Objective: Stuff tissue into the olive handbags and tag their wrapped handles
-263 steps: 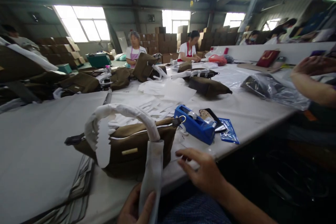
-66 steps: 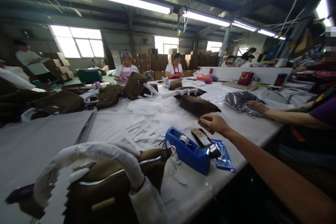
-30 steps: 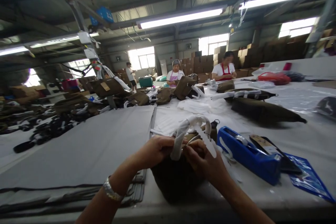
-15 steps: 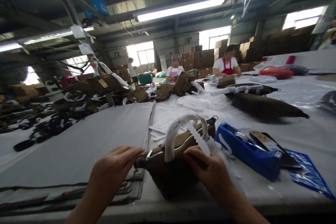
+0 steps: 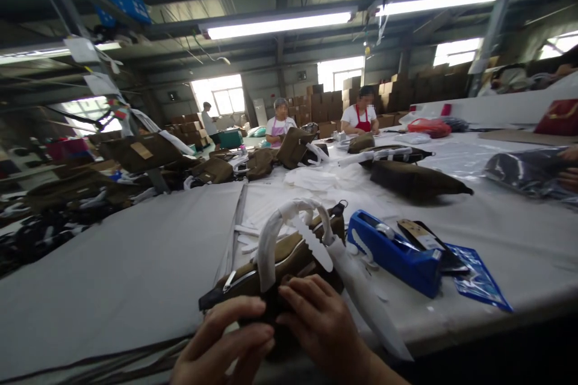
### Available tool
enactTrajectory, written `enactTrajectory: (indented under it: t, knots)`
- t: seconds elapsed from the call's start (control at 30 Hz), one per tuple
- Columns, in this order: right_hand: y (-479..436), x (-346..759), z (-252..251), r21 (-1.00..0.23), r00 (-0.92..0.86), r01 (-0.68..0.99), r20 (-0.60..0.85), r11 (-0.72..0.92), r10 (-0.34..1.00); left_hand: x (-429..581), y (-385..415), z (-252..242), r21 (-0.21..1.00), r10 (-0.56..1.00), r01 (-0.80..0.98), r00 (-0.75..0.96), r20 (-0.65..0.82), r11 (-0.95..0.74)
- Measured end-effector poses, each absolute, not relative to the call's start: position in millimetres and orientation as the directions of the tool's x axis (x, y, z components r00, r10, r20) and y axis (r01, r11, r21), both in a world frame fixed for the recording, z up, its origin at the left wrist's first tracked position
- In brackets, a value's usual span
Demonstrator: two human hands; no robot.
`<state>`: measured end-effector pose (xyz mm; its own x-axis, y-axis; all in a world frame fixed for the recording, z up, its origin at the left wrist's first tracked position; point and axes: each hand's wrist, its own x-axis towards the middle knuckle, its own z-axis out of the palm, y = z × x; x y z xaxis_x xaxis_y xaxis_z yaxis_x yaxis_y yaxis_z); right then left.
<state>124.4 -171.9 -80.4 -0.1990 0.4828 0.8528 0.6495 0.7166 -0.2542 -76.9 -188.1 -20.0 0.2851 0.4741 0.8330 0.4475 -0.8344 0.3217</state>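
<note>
An olive-brown bag (image 5: 293, 248) with a silver zipper and white-wrapped handles (image 5: 267, 246) lies at the table's near edge. At its near side, my left hand (image 5: 228, 337) has thumb and fingers bent toward each other, with a gap between them. My right hand (image 5: 316, 319) is closed on the front of the bag just below the handle; its fingertips press the dark fabric. A white toothed strip (image 5: 316, 245) hangs off the handle. Beside the bag, a long white wrapped strap (image 5: 370, 298) trails toward the table edge.
Right of the bag stand a blue tape dispenser (image 5: 397, 252), a dark item with a brown tag (image 5: 422, 236) and a blue-edged packet (image 5: 481, 277). Brown bags (image 5: 415, 180) lie farther back. Two people (image 5: 361, 117) work across the table; another person's hand (image 5: 569, 168) touches a plastic-wrapped item at right.
The view has swung right. My left hand has left the bag's zipper end and come near my right hand, which has moved lower on the bag's front.
</note>
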Motion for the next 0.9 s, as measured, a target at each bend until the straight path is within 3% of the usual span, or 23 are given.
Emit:
enactTrajectory:
  t: [0.2,0.53,0.6,0.77,0.9]
  knots:
    - [-163.3,132.0,-67.3,-0.163,-0.251,0.626,0.884,0.763,0.395,-49.7,-182.6,-19.3,0.458,0.521,0.252,0.356,0.776,-0.853]
    - [-140.0,137.3,-65.6,-0.048,-0.402,0.602,0.844,0.797,0.355,-39.8,-192.2,-17.1,0.662,0.716,0.291,0.157,0.68,-0.691]
    - [-137.3,137.4,-64.1,-0.112,-0.381,0.612,0.826,0.783,0.415,-39.5,-191.4,-18.4,0.7,0.754,0.297,0.126,0.645,-0.649]
    - [-145.4,139.1,-55.8,-0.458,-0.204,0.523,0.751,0.719,0.627,-35.6,-185.7,-21.4,0.742,0.792,0.304,0.079,0.605,-0.597]
    - [-153.9,139.0,-50.6,-0.718,-0.094,0.408,0.582,0.564,0.808,-32.5,-181.3,-24.5,0.748,0.803,0.328,0.062,0.593,-0.577]
